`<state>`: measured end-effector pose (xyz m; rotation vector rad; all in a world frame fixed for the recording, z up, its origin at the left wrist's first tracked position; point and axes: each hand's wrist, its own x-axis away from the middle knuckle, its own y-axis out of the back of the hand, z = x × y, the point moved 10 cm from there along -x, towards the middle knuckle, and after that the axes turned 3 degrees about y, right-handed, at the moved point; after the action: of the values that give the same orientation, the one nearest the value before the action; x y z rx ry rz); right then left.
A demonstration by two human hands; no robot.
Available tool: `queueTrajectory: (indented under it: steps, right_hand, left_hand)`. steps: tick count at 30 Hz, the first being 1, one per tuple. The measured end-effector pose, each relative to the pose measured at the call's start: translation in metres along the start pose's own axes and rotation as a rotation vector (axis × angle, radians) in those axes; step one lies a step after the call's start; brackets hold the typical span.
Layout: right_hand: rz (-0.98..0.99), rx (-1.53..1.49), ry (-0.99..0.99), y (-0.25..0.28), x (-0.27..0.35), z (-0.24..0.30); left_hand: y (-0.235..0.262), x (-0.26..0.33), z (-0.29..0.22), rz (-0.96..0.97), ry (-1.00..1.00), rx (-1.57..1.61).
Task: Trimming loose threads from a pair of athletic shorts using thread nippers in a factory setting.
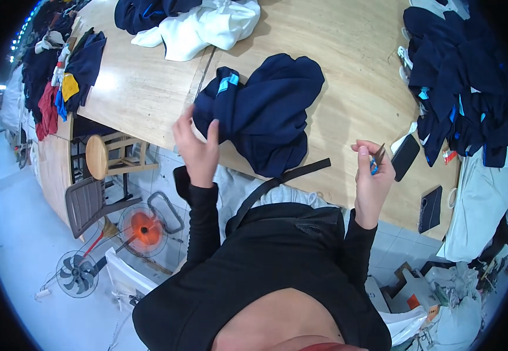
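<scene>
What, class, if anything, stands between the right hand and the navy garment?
Nothing visible does. The tabletop shows between the right hand, holding a pointed tool, and the navy garment; the black strap lies to the near side.

The scene was brightly lit, with whitish glare thrown onto the left part of the wooden table (371, 35), a cool blue cast laid over the floor (20, 234), and small bluish lights (23, 25) caught along the upper-left rim. Soft shadows were cast around the navy garment (271, 111), whose folds were rendered legibly, while detail was partly lost in the dark clothes (464, 70) at right. Straight edges were bowed by the fisheye lens, the corners were blacked out, and the periphery was left soft.
</scene>
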<state>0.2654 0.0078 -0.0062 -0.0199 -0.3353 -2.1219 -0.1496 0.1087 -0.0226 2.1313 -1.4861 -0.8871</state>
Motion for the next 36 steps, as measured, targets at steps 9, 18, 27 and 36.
queueTrajectory:
  steps: [9, 18, 27, 36]
  right_hand:
    - [0.081, -0.056, -0.054, -0.01, 0.008, 0.004]
    - [-0.121, -0.383, -0.038, 0.016, 0.001, -0.002]
    - [-0.263, -0.304, -0.059, 0.071, -0.002, -0.051]
    - [0.432, 0.047, 0.109, -0.069, 0.032, -0.026]
  left_hand:
    - [-0.099, 0.018, -0.067, 0.436, -0.27, -0.323]
    - [-0.023, -0.029, -0.128, 0.122, 0.085, 1.039]
    - [-0.024, -0.023, -0.056, 0.157, -0.177, 0.147]
    - [-0.062, 0.058, 0.036, 0.318, 0.216, 0.067]
